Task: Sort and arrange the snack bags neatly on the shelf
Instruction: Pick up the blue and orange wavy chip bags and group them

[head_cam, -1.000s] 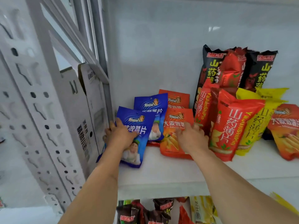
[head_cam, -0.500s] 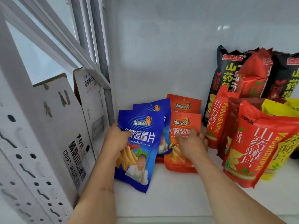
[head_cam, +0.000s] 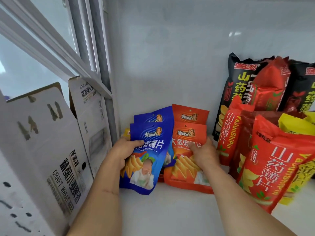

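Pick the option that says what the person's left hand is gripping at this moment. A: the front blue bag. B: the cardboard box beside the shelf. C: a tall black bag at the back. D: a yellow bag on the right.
A: the left hand has its thumb curled over the face of the front blue bag, while the right hand is on the front orange bag beside it.

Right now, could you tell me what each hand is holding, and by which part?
The left hand grips the front blue chip bag by its left edge. The right hand grips the front orange chip bag at its right side, mid-height.
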A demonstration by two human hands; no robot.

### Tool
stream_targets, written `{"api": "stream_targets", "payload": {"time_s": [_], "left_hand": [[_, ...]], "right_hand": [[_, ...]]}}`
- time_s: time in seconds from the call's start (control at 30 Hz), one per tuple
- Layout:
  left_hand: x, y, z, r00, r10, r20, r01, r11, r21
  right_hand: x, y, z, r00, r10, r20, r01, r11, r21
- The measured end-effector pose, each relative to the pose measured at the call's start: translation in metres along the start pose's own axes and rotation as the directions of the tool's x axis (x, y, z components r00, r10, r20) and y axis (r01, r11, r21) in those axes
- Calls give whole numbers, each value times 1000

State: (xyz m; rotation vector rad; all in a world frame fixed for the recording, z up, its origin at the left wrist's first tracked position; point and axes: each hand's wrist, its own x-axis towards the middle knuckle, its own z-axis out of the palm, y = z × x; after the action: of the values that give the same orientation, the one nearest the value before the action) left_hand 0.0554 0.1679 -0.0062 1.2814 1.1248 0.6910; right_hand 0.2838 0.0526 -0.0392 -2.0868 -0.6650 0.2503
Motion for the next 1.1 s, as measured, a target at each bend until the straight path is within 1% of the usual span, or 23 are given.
{"api": "stream_targets", "payload": {"time_s": [0.07, 0.13, 0.33, 0.43, 0.57, 0.63, 0.73, 0.8, 0.93, 1.0, 1.07, 1.1], "left_hand": [[1, -2, 1, 1000, 1, 21, -1, 1000, -21], [2, -4, 2, 1000, 2, 19, -1, 1000, -26], [4, -7, 2, 999, 44, -15, -44, 999, 33], [4, -6, 0, 999, 36, -14, -36, 999, -4], [2, -7, -1, 999, 28, -46, -32, 996, -86], [1, -6, -2, 997, 27, -76, -36, 992, -125], [-1, -6, -7, 996, 6, -93, -23, 984, -178], [-2, -6, -11, 997, -20, -72, 7, 984, -176], [-4, -8, -16, 998, -58, -6, 56, 987, -152], [-6, -7, -16, 997, -70, 24, 73, 985, -154], [-7, -7, -16, 997, -74, 26, 78, 981, -177], [-7, -7, -16, 997, -77, 24, 81, 978, -191]], "right_hand": [[3, -1, 3, 1000, 17, 15, -18, 999, 47], [5, -5, 3, 999, 45, 24, -46, 997, 57], [15, -5, 7, 993, 112, 40, -114, 992, 59], [18, -7, 6, 983, 163, 78, -172, 977, 125], [21, -5, 4, 990, 138, 41, -143, 974, 177], [25, -3, 4, 988, 147, 37, -152, 971, 185], [29, -6, 4, 979, 187, 86, -200, 960, 194], [27, -13, 0, 981, 170, 96, -188, 958, 217], [17, -22, -7, 996, 92, -2, -89, 974, 210], [9, -27, -11, 999, 35, -37, -28, 984, 174], [2, -33, -15, 999, 16, -28, -11, 987, 161], [1, -35, -16, 999, 42, 11, -44, 975, 218]]}}
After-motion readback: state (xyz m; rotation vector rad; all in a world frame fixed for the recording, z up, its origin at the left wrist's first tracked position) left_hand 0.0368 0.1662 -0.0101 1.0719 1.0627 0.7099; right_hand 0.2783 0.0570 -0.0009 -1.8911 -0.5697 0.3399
